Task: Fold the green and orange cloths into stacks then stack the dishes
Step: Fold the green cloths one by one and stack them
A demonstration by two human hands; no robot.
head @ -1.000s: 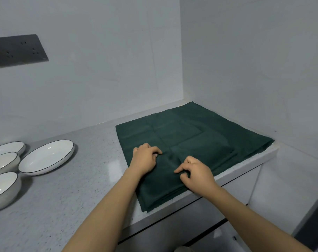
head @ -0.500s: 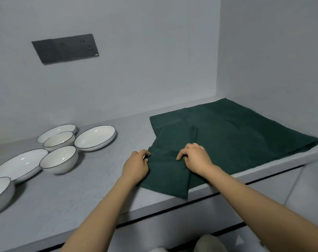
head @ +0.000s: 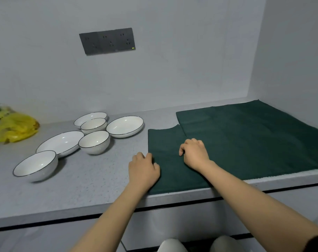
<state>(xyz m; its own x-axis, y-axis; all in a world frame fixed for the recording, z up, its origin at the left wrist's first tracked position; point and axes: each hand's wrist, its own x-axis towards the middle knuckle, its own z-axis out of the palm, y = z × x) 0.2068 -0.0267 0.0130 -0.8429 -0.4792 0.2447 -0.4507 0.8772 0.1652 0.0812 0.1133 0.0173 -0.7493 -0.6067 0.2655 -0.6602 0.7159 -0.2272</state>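
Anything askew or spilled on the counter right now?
Nothing spilled or broken. The smaller green cloth overhangs the counter edge slightly, and the dishes sit loose, unstacked. Both hands rest on that cloth.

Dim, flat, grayish light; soft shadows under the bowls (head: 94, 141) (small glints inside them), wide-angle bowing at the frame edges, slightly soft throughout.

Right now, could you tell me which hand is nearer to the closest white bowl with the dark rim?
Left. The left hand sits at the green cloth's left edge, right of the bowl; the right hand rests farther right on the cloth.
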